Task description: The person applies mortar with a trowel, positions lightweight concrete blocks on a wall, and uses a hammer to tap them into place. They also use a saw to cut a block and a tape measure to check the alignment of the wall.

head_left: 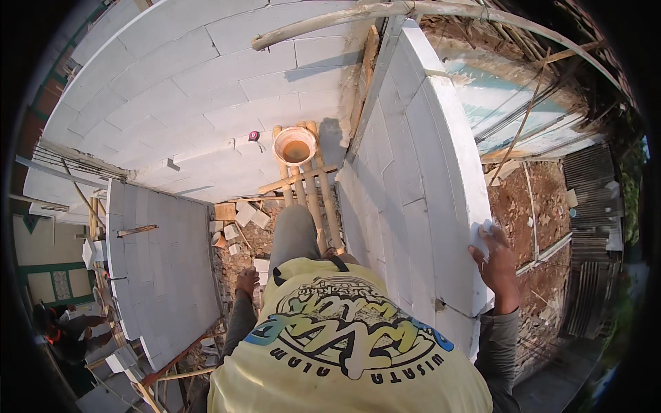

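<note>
My right hand (497, 267) rests on the top edge of a tall white block wall (451, 138), its fingers apart and nothing held in them. My left hand (248, 282) hangs low beside my leg, over the rubble; its fingers are mostly hidden and nothing shows in it. Ahead of me, a pale bucket (295, 146) with brownish liquid in it stands on several bamboo poles (311, 199). A small pink and black tape measure (254, 136) sits left of the bucket, against the far block wall (206, 89).
Broken blocks (252, 215) and rubble lie far below. A lower block wall (165, 268) stands on the left, with another person (72, 330) beyond it. A curved bamboo pole (427, 8) crosses overhead. Right of my wall are bare earth (513, 206) and corrugated sheets (591, 227).
</note>
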Demonstrator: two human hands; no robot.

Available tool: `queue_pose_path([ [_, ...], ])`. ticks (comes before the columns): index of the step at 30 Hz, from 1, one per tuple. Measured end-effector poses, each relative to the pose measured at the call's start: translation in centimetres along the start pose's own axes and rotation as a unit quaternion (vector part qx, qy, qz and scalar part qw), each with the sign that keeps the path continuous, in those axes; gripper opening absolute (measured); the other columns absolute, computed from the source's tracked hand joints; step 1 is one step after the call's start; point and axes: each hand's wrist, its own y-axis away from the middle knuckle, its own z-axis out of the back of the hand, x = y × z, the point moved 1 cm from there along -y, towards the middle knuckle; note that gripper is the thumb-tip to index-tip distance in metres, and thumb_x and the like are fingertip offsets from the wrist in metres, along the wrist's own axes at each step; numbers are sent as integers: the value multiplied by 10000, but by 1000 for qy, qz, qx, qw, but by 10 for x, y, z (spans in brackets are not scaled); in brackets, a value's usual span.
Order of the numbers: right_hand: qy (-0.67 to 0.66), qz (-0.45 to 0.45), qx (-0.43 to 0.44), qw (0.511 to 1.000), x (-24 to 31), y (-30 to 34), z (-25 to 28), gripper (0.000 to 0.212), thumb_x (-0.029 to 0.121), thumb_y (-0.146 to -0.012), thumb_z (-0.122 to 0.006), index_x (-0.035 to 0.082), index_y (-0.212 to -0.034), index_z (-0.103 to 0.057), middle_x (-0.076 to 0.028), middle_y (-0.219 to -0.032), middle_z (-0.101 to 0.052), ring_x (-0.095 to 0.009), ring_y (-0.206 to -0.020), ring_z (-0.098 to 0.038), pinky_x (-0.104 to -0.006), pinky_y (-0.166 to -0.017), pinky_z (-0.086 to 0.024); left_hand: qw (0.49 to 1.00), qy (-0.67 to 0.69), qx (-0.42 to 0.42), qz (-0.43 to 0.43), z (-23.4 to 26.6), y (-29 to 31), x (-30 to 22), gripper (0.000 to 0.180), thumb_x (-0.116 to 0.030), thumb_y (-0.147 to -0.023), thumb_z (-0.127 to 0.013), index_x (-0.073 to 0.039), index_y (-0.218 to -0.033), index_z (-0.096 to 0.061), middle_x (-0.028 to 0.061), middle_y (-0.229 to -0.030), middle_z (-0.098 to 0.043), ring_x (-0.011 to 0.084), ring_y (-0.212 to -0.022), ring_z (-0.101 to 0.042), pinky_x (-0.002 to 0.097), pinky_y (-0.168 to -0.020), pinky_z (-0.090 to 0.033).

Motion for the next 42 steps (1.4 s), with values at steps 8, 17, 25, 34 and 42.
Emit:
queue_pose_path([
  [8, -326, -59, -134, 934, 84, -86, -7, 258, 174, -926, -600, -38, -1070, -625, -138, -952, -655, -214, -827, -641, -322, -715, -523, 999, -6, -7, 35, 8, -75, -26, 232, -305, -880, -626, -96, -970, -581, 8, -789, -613, 118, -624, -553, 295, -518, -457],
  [17, -818, -387, -144, 400, 82, -378, -286, 317, 167, -951, -539, 0, -1216, -486, -112, -1028, -559, -217, -861, -570, -348, -724, -514, 999, 7, 50, -12, -66, -116, -147, 251, -294, -903, -604, -92, -1050, -583, 18, -912, -633, 121, -768, -596, 289, -641, -495],
  [25, -855, -383, -265, 229, 100, -440, -331, 119, 174, -934, -588, 69, -985, -567, -42, -859, -589, -184, -821, -572, -337, -675, -496, 997, -18, -10, 75, 65, -143, -80, 167, -227, -903, -547, -130, -1037, -562, 53, -909, -621, 205, -823, -607, 385, -680, -500],
  [34, -855, -345, -256, 289, 96, -439, -335, 117, 208, -932, -589, 105, -985, -567, -9, -821, -556, -135, -751, -544, -272, -655, -474, 943, 305, 128, -30, 69, -156, -74, 288, -428, -809, -525, -213, -1000, -510, 11, -828, -438, 204, -799, -461, 426, -696, -384],
  [42, -833, -326, -163, 417, 103, -437, -362, 90, 189, -930, -564, 105, -899, -548, 4, -734, -527, -122, -619, -527, -245, -538, -460, 954, 288, -19, 77, -10, -101, -19, 392, -467, -806, -546, -204, -1095, -510, 56, -999, -514, 273, -917, -489, 488, -814, -386],
])
